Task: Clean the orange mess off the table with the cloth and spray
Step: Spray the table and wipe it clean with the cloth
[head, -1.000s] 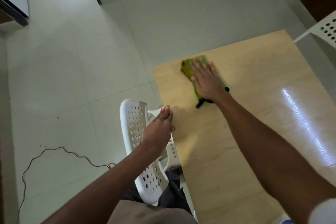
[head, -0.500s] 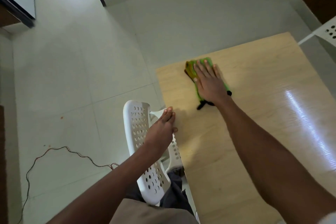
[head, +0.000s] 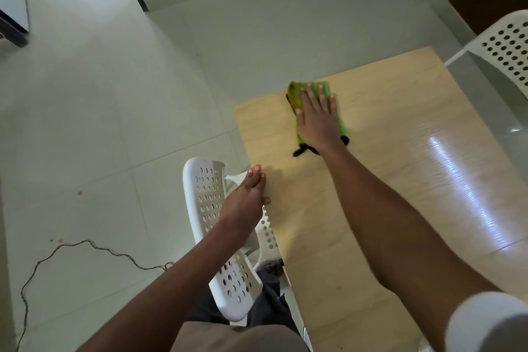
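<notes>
Near the far left corner of the table (head: 400, 180), the right hand (head: 318, 120) is lying flat on the green cloth (head: 321, 88), palm down, with its fingers (head: 311, 94) straight and slightly spread, pointing toward the far edge. The right arm is reaching out almost straight from the near right corner of the view, crossing the pale wooden tabletop, and a white sleeve (head: 485, 323) is showing at its upper end. The cloth is sitting pressed between the palm and the wood, its far end sticking out past the fingertips and its left end carrying an orange-brown stain (head: 293, 94). A black edge of the cloth (head: 303, 150) is trailing out on the near side by the wrist. The left hand (head: 245, 200) is resting at the left edge of the table, fingers held together and fairly straight, gripping nothing, with the thumb lying on the tabletop. The left arm is coming in from the near left and passing over a white chair (head: 205, 203) with a pattern of holes, which is standing just beside the table's left edge. A second white chair (head: 505, 46) is standing past the far right corner of the table. On the pale tiled floor (head: 114, 94) to the left, a thin wire (head: 85, 243) is lying in loose curves. A bright streak of light is reflecting off the right side of the tabletop.
</notes>
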